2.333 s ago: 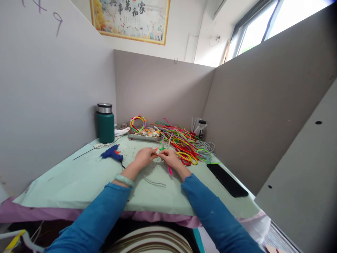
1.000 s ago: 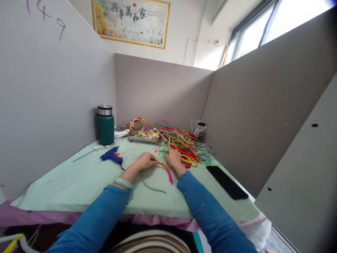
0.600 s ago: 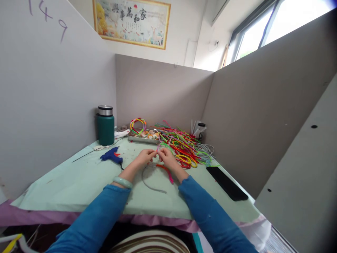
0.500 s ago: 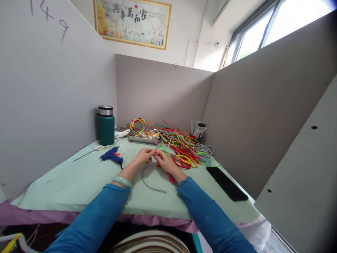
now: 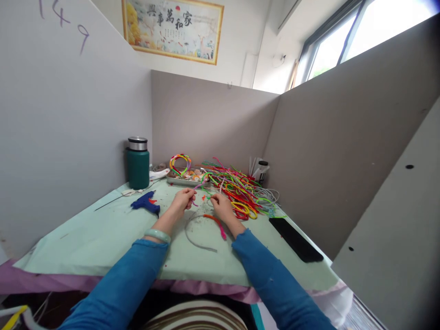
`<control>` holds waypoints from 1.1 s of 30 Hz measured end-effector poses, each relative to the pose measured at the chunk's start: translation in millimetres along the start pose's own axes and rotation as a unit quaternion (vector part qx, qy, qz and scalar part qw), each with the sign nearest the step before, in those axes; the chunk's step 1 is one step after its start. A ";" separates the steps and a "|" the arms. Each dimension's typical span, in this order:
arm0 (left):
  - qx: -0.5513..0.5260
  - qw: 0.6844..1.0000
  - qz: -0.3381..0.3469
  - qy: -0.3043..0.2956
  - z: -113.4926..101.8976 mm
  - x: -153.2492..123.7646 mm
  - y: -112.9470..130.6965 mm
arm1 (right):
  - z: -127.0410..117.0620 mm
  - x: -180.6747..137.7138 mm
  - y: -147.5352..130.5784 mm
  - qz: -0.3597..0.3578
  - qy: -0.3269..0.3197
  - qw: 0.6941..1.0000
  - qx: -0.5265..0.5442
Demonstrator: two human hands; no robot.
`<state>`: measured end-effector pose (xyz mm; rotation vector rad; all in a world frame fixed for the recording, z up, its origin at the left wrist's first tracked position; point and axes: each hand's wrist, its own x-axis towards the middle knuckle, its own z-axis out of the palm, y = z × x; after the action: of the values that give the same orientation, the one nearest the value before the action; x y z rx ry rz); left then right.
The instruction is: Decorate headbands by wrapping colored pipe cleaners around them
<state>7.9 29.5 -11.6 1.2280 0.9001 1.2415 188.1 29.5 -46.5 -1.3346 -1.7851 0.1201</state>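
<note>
My left hand is closed in a pinch on a purple pipe cleaner, whose far end points up and to the right. To its right, my right hand pinches a green pipe cleaner; the two strands run close together, and I cannot tell if they are twisted. Between my forearms lies a grey headband, one side covered in orange and bright pink fuzzy wrapping. A small orange bit shows between the hands.
A heap of colourful pipe cleaners spreads at the back right. Behind my hands, a metal tray holds small pieces and a finished-looking colourful headband. At left are a blue glue gun and green bottle; at right, a black phone-like slab.
My hands have moved apart, the left slightly left and the right slightly right. The purple and green strands now stretch between them, and the orange part of the headband shows more fully.
</note>
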 end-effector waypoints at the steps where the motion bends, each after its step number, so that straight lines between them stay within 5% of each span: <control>1: 0.002 1.000 -0.001 -0.012 0.7 -0.5 0.6 | 0.8 1.2 0.8 -0.006 0.010 1.000 0.010; 12: 0.075 0.966 -0.018 -0.245 7.4 -11.1 -0.8 | 17.3 24.9 6.9 0.109 0.044 0.972 0.203; 16: 0.039 0.977 0.006 -0.211 6.8 -10.1 1.5 | 1.7 25.8 15.5 0.184 0.111 0.936 0.280; 22: -0.035 0.989 0.024 -0.143 3.9 -6.2 4.8 | -27.6 26.2 13.2 0.147 0.125 0.858 0.476; 27: -0.098 0.988 0.053 -0.106 -0.7 -3.7 7.0 | -27.1 23.2 20.5 0.353 0.053 0.810 0.466; 30: -0.130 0.986 0.077 -0.077 -2.8 -0.9 6.9 | -22.5 22.2 24.0 0.373 0.068 0.819 0.431; 33: -0.118 0.988 0.084 -0.050 -2.3 1.4 4.7 | -18.6 20.0 18.3 0.303 0.090 0.879 0.357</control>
<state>5.1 30.9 -7.1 1.1808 0.5667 1.3663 213.4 46.0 -33.5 -1.2308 -0.9440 0.8791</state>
